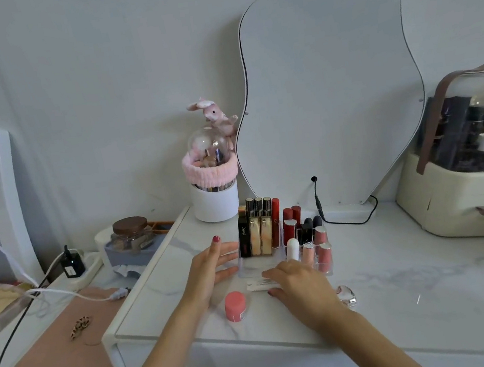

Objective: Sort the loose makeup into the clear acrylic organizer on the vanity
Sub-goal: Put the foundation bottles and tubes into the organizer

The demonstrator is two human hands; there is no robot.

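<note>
The clear acrylic organizer (247, 271) stands mid-vanity, filled with upright lipsticks and glosses (261, 230), red tubes (290, 223) and pink tubes (323, 249). My left hand (214, 263) lies with straight fingers against the organizer's left side. My right hand (298, 284) covers a flat white box (256, 284) in front of the organizer, fingers over it and thumb at its near edge. A pink-lidded jar (234, 305) sits loose between my arms. A small clear, silvery bottle (346, 294) lies right of my right wrist.
A white brush holder with a dome lid and pink bunny (215, 187) stands behind the organizer. A wavy mirror (330, 93) leans on the wall with a black cable (348, 221). A cream cosmetics case (465, 189) sits right. Left, a lower shelf holds a jar (132, 234), power strip, hair clip (80, 325).
</note>
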